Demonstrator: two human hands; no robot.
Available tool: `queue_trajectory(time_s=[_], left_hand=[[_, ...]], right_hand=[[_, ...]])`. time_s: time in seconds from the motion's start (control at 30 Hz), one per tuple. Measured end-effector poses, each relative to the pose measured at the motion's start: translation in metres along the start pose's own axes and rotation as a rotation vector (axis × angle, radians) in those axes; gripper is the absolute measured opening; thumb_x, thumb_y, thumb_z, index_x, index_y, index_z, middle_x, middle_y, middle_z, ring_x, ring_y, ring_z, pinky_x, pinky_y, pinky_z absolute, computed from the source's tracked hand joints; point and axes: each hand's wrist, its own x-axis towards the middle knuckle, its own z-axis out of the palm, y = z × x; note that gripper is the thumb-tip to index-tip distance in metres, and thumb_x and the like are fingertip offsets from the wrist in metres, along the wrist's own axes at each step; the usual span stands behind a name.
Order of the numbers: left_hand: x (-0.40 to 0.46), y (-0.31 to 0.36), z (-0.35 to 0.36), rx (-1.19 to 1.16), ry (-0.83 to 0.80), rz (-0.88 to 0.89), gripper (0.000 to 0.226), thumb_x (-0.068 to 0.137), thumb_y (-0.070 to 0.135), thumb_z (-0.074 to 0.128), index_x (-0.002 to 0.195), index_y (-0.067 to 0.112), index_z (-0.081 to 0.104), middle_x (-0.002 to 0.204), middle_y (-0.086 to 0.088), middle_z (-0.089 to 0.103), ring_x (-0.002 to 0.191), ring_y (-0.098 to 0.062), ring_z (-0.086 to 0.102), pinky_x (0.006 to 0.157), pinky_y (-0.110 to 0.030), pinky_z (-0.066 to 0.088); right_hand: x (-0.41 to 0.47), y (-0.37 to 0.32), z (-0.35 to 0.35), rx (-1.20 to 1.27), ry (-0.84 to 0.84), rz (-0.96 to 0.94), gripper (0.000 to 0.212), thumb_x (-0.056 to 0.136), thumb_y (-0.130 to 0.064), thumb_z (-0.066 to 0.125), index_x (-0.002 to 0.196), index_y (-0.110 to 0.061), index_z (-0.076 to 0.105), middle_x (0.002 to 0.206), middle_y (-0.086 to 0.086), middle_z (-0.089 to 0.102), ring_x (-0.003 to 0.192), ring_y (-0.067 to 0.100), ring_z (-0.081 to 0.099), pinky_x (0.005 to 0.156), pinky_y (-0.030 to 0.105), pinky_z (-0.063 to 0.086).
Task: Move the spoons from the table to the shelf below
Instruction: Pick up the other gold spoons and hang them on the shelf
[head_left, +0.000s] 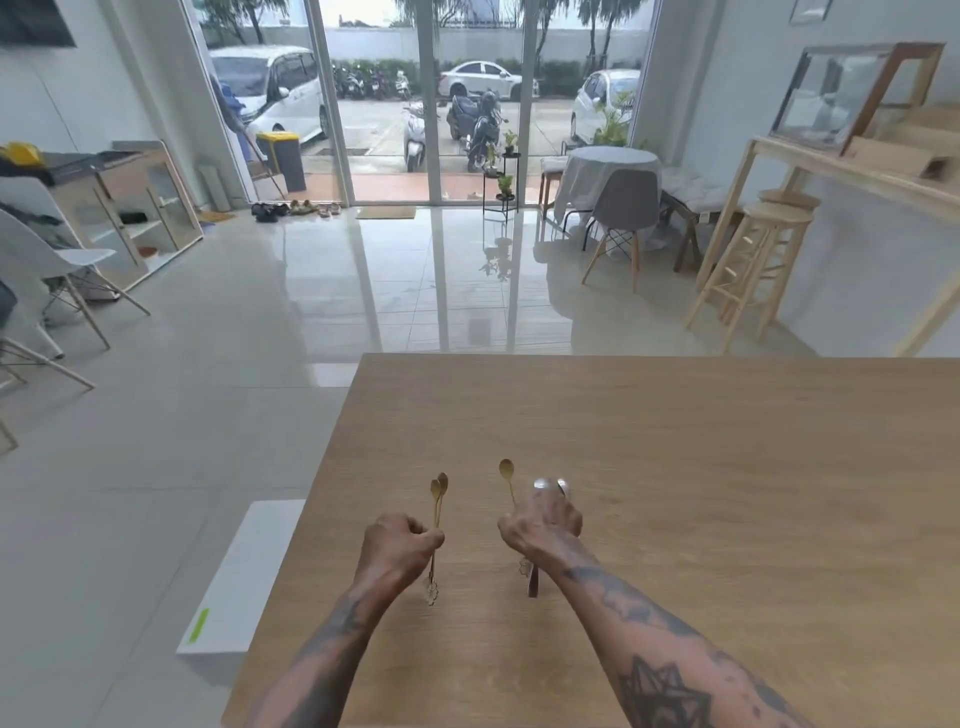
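Observation:
Over the near part of the wooden table (675, 441), my left hand (397, 545) is closed around two thin gold spoons (439, 493) whose bowls point away from me and whose ornate ends hang below my fist. My right hand (543, 527) grips one gold spoon (506, 475) together with silver spoons (550, 486); their shiny bowls stick out past my fingers and a dark handle end shows under my wrist. The shelf below the table is hidden from this view.
A white box (244, 577) lies on the tiled floor beside the table's left edge. White chairs (57, 270) stand at the far left, wooden stools (753, 260) and a high counter at the right. Glass doors face a car park ahead.

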Motion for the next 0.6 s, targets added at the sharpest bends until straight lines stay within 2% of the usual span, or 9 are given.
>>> queue_trajectory(time_s=[0.03, 0.1, 0.13, 0.2, 0.33, 0.53, 0.6], left_hand=[[-0.004, 0.001, -0.006, -0.022, 0.019, 0.021, 0.021, 0.079, 0.023, 0.072, 0.07, 0.004, 0.075, 0.075, -0.013, 0.076, 0.062, -0.018, 0.066, 0.067, -0.035, 0.059], [-0.014, 0.003, -0.019, -0.058, 0.042, 0.064, 0.019, 0.081, 0.022, 0.072, 0.068, 0.008, 0.074, 0.076, -0.012, 0.076, 0.062, -0.016, 0.066, 0.063, -0.034, 0.058], [-0.021, 0.004, -0.025, -0.08, 0.045, 0.088, 0.019, 0.082, 0.022, 0.071, 0.068, 0.009, 0.073, 0.076, -0.012, 0.076, 0.063, -0.017, 0.066, 0.062, -0.034, 0.058], [-0.034, 0.004, -0.036, -0.107, 0.044, 0.129, 0.02, 0.083, 0.021, 0.071, 0.069, 0.007, 0.074, 0.076, -0.014, 0.075, 0.062, -0.017, 0.066, 0.062, -0.035, 0.059], [-0.064, 0.002, -0.055, -0.095, 0.028, 0.185, 0.024, 0.082, 0.021, 0.071, 0.07, 0.001, 0.074, 0.071, -0.012, 0.074, 0.058, -0.015, 0.063, 0.058, -0.032, 0.055], [-0.103, 0.01, -0.077, -0.1, 0.006, 0.273, 0.021, 0.086, 0.025, 0.071, 0.067, 0.017, 0.069, 0.075, -0.006, 0.072, 0.066, -0.016, 0.067, 0.058, -0.029, 0.053], [-0.119, 0.015, -0.082, -0.109, 0.004, 0.302, 0.02, 0.087, 0.024, 0.07, 0.069, 0.017, 0.068, 0.077, -0.006, 0.071, 0.067, -0.016, 0.066, 0.058, -0.025, 0.051]], right_hand=[[-0.002, -0.001, -0.003, 0.052, 0.034, 0.006, 0.017, 0.089, -0.024, 0.057, 0.076, -0.015, 0.053, 0.108, 0.003, 0.055, 0.105, 0.018, 0.051, 0.077, 0.027, 0.049], [-0.005, -0.003, -0.007, 0.174, 0.051, 0.038, 0.03, 0.082, -0.028, 0.059, 0.059, -0.017, 0.044, 0.081, 0.002, 0.052, 0.079, 0.015, 0.048, 0.052, 0.02, 0.035], [-0.011, -0.004, -0.01, 0.239, 0.063, 0.052, 0.032, 0.08, -0.03, 0.06, 0.055, -0.018, 0.044, 0.069, 0.0, 0.05, 0.065, 0.014, 0.047, 0.045, 0.019, 0.028], [-0.022, -0.005, -0.017, 0.336, 0.11, 0.061, 0.037, 0.078, -0.031, 0.061, 0.047, -0.021, 0.043, 0.051, -0.005, 0.044, 0.044, 0.011, 0.04, 0.041, 0.02, 0.024], [-0.052, -0.006, -0.03, 0.408, 0.185, 0.06, 0.041, 0.08, -0.032, 0.062, 0.044, -0.021, 0.044, 0.046, -0.007, 0.043, 0.04, 0.012, 0.037, 0.043, 0.021, 0.024], [-0.104, -0.011, -0.048, 0.444, 0.238, 0.059, 0.038, 0.075, -0.036, 0.062, 0.043, -0.018, 0.049, 0.052, -0.002, 0.052, 0.052, 0.019, 0.049, 0.043, 0.021, 0.03], [-0.121, -0.009, -0.052, 0.449, 0.254, 0.03, 0.038, 0.074, -0.035, 0.062, 0.043, -0.017, 0.049, 0.05, -0.002, 0.05, 0.049, 0.018, 0.048, 0.044, 0.021, 0.032]])
